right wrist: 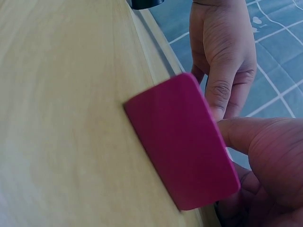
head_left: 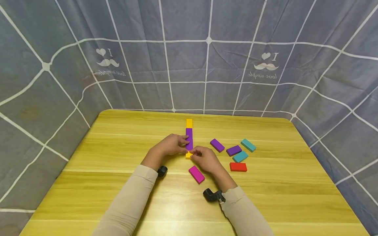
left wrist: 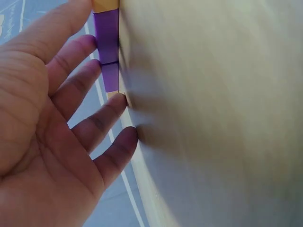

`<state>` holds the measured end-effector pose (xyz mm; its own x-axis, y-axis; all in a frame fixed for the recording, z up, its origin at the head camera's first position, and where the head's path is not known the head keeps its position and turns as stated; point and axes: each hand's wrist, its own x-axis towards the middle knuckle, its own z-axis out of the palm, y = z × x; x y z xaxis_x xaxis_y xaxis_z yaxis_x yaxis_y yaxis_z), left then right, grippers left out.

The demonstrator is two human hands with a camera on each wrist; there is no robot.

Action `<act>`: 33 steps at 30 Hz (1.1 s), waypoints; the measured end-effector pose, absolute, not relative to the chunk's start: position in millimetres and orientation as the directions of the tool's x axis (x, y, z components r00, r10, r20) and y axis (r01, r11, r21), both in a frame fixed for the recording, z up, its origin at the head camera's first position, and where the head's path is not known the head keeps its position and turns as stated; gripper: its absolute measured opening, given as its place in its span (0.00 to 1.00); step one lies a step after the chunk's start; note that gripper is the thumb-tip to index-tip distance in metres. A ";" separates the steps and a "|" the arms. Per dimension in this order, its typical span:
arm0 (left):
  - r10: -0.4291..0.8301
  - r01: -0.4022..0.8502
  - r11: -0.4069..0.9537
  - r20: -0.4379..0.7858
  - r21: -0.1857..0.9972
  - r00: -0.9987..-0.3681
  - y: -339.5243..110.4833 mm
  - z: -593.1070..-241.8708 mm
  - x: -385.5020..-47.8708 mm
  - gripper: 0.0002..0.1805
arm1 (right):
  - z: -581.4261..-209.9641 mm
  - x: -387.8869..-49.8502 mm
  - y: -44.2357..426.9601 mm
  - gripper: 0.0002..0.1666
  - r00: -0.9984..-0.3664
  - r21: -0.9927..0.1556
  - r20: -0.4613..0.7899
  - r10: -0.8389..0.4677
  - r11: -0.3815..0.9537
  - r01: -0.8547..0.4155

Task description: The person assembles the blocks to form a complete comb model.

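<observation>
A straight row of blocks lies on the table. It has a yellow block [head_left: 189, 123] at the far end, purple blocks [left wrist: 107, 38] in the middle and another yellow block [head_left: 188, 156] at the near end. My left hand [head_left: 174, 144] lies along the row's left side, fingertips against the purple blocks and thumb by the near yellow one. With bent thumb and forefinger, my right hand [head_left: 206, 159] holds the near yellow block from the right. A magenta block [right wrist: 182, 144] lies flat just nearer than my right hand and covers part of its fingers in the right wrist view.
Loose blocks lie right of my hands: a purple block [head_left: 217, 145], a second purple block [head_left: 234, 150], a teal block [head_left: 248, 145], another teal block [head_left: 240, 156] and a red block [head_left: 238, 167]. The wooden table [head_left: 97, 183] ends at a grey grid-patterned curtain [head_left: 189, 65].
</observation>
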<state>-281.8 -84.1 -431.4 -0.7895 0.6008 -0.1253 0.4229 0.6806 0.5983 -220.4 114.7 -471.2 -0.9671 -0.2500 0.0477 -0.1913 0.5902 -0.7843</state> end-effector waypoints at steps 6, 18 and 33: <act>0.594 0.424 0.682 -0.111 0.596 -0.797 -84.5 -434.1 -280.9 0.25 | -469.2 -219.2 114.2 0.08 -0.966 -0.788 0.053 -0.252 0.584 -0.195; 0.594 0.425 0.671 -0.097 0.608 -0.799 -85.8 -431.9 -276.4 0.25 | -468.2 -217.9 113.1 0.08 -0.966 -0.780 0.029 -0.256 0.599 -0.183; 0.594 0.426 0.678 -0.106 0.599 -0.797 -83.8 -432.1 -280.7 0.25 | -468.5 -218.7 113.4 0.07 -0.967 -0.785 0.046 -0.251 0.590 -0.190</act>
<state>-280.7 -83.8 -432.1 -0.7973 0.5943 -0.1055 0.4261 0.6780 0.5990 -218.7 113.4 -468.5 -0.9668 -0.2514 0.0455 -0.1903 0.5898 -0.7848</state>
